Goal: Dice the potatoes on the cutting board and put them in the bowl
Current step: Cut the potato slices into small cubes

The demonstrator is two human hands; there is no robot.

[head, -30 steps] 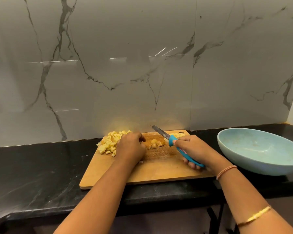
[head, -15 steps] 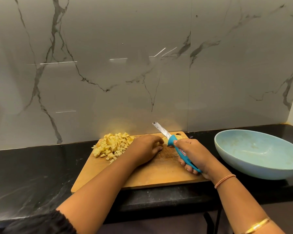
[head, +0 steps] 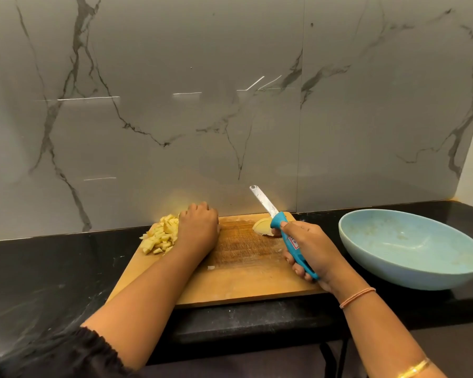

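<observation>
A wooden cutting board (head: 243,279) lies on the black counter. A pile of diced potato (head: 160,238) sits at its far left corner. My left hand (head: 198,230) rests cupped against the right side of that pile, palm down, and its fingertips are hidden. An uncut potato chunk (head: 261,227) lies at the board's far right. My right hand (head: 309,249) grips the blue handle of a knife (head: 262,200), whose blade points up and away over the chunk. A light blue bowl (head: 410,271) stands to the right of the board, with no dice visible in it.
One stray bit of potato (head: 210,267) lies mid-board. The black counter (head: 52,274) runs left of the board, backed closely by a marble wall (head: 230,118). The counter's front edge is just below the board.
My left hand moved from the board's middle to the pile at the left; the small dice that lay in the middle are gone from there. The knife stayed in my right hand, its blade now higher.
</observation>
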